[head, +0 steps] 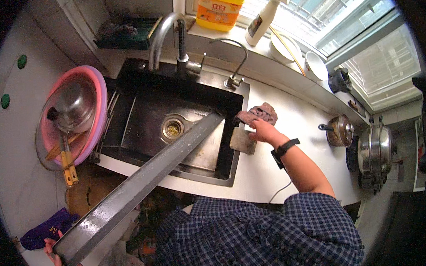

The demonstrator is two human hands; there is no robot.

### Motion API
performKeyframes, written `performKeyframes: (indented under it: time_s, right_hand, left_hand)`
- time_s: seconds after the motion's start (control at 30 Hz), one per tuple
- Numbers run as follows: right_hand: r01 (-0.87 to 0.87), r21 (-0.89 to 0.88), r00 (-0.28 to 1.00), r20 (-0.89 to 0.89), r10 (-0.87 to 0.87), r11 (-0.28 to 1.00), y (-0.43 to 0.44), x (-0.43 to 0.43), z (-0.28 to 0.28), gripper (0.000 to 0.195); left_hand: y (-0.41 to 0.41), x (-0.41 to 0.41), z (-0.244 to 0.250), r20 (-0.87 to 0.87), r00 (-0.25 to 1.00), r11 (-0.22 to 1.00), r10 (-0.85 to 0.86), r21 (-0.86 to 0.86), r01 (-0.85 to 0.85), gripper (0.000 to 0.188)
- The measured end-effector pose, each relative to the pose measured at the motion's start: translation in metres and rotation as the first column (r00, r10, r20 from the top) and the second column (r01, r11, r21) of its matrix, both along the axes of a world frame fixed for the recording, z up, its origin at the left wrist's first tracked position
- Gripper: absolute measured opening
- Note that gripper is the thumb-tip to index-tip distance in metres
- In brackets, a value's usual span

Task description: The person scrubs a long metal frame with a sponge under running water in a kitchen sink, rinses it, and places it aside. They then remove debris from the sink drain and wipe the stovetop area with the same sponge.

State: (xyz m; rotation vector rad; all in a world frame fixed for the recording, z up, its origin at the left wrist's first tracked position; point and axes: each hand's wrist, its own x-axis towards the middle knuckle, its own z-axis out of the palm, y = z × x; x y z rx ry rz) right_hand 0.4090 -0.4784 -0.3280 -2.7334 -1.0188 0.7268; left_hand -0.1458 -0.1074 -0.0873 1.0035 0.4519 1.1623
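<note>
A long metal channel-shaped tray (140,187) slants from the lower left into the black sink (232,161), wet droplets on its surface. My left hand (66,263) grips its near end, fingers around the rim. The far end rests inside the sink, at its right side. My right hand (265,132) is at the counter just right of the sink, its fingers on a crumpled brownish cloth (266,113). A worn sponge or scouring pad (243,141) lies partly under that hand, at the sink's edge. Bits of food waste sit in the drain (173,128).
A curved faucet (162,27) and a thin second tap (243,59) stand behind the sink. Pink and purple basins (101,102) lean at left. The window ledge holds a yellow jug (221,9), a spray bottle (265,20) and bowls (316,66). Pots (374,149) stand at right.
</note>
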Motion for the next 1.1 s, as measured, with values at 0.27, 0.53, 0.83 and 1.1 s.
performKeyframes:
  time_s: [0.27, 0.53, 0.83, 1.1]
  right_hand:
    - [-0.029, 0.439, 0.999, -0.005, 0.035, 0.898, 0.102, 0.041, 0.028, 0.026]
    - [-0.120, 0.354, 0.992, 0.005, 0.126, 0.927, 0.146, 0.044, 0.037, 0.022]
    - [-0.075, 0.459, 0.996, 0.084, 0.041, 0.885, 0.142, 0.071, 0.025, 0.028]
    - [-0.343, 0.273, 0.822, 0.550, 0.146, 0.899, 0.230, 0.116, 0.024, 0.056]
  left_hand:
    - [0.004, -0.002, -0.003, -0.001, 0.967, 0.956, 0.253, -0.155, -0.250, 0.053]
    - [-0.004, -0.002, 0.001, -0.001, 0.949, 0.930, 0.314, -0.200, -0.308, 0.056]
    - [-0.009, -0.005, -0.009, -0.042, 0.992, 0.926, 0.120, -0.355, -0.127, 0.056]
    - [0.005, 0.011, 0.006, -0.142, 0.946, 0.896, 0.293, -0.306, -0.323, 0.048]
